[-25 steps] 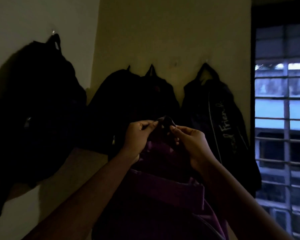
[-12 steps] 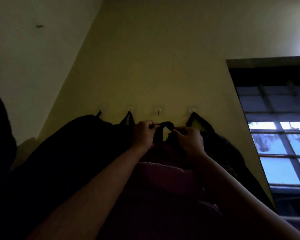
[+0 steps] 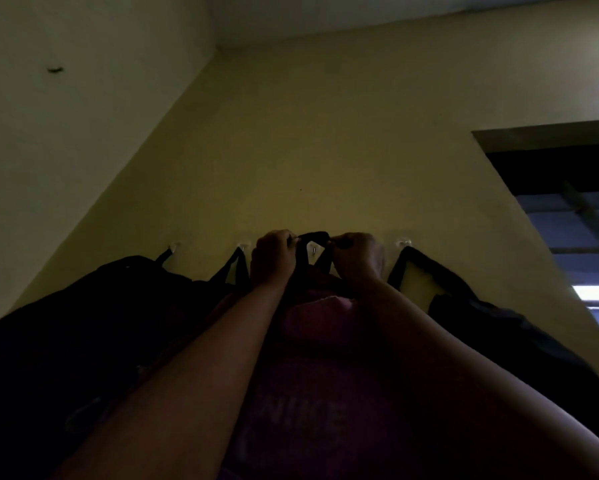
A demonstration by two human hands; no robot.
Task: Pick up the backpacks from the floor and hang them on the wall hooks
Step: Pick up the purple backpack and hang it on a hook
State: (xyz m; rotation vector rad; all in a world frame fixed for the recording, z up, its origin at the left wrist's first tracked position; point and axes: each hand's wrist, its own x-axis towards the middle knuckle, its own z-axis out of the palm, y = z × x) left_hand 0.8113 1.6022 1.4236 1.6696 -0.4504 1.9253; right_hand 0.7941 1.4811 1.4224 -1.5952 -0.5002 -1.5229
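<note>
Both hands have risen since the earlier frame: carry loop [image 3: 313, 237] now arches above the free wall hook [image 3: 314, 250], where before it sat below hook level. Left hand [image 3: 269, 259] and right hand [image 3: 358, 256] each pinch one end of the loop, fingers pressed together on the strap. Purple backpack [image 3: 311, 375] hangs below the hands against the wall [image 3: 325, 150], long axis vertical, top toward the hook (lettering faintly visible, dim light). Crowding: black backpack on the left [image 3: 83, 341] and dark backpack on the right [image 3: 498, 334], each already on its own hook, flank the free hook closely. Window [image 3: 575, 216] at far right.
</note>
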